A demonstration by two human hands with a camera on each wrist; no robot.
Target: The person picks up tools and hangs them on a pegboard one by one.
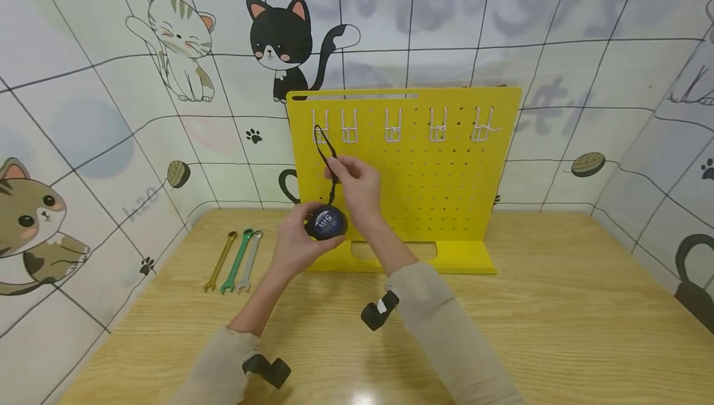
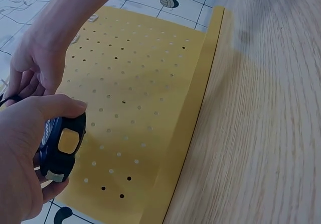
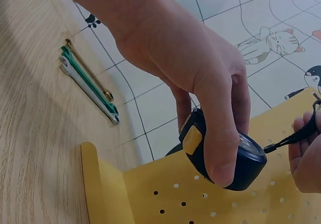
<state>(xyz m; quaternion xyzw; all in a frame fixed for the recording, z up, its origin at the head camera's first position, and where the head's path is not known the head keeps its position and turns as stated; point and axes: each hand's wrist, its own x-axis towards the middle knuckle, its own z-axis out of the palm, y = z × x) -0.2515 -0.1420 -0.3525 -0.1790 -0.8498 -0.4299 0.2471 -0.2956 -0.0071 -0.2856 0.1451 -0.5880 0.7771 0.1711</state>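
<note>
My left hand (image 1: 295, 240) grips a round dark tape measure (image 1: 329, 222) marked 5m, in front of the yellow pegboard (image 1: 429, 188). In the left wrist view its yellow button (image 2: 68, 141) shows on the side. Above it, my right hand (image 1: 362, 186) pinches the tape measure's black wrist strap (image 1: 333, 191). The strap's loop stands up before the leftmost white hook (image 1: 320, 138); whether it touches the hook I cannot tell. In the right wrist view, the left hand (image 3: 200, 78) covers part of the tape measure (image 3: 241, 166), and the right hand (image 3: 307, 158) is partly cut off.
Several more white hooks (image 1: 393, 127) line the pegboard's upper part. On the wooden table (image 1: 558, 318) to the left lie a gold wrench (image 1: 220, 261), a green wrench (image 1: 237, 261) and a silver wrench (image 1: 250, 261). A cat-patterned cloth (image 1: 379, 26) hangs behind and at the sides.
</note>
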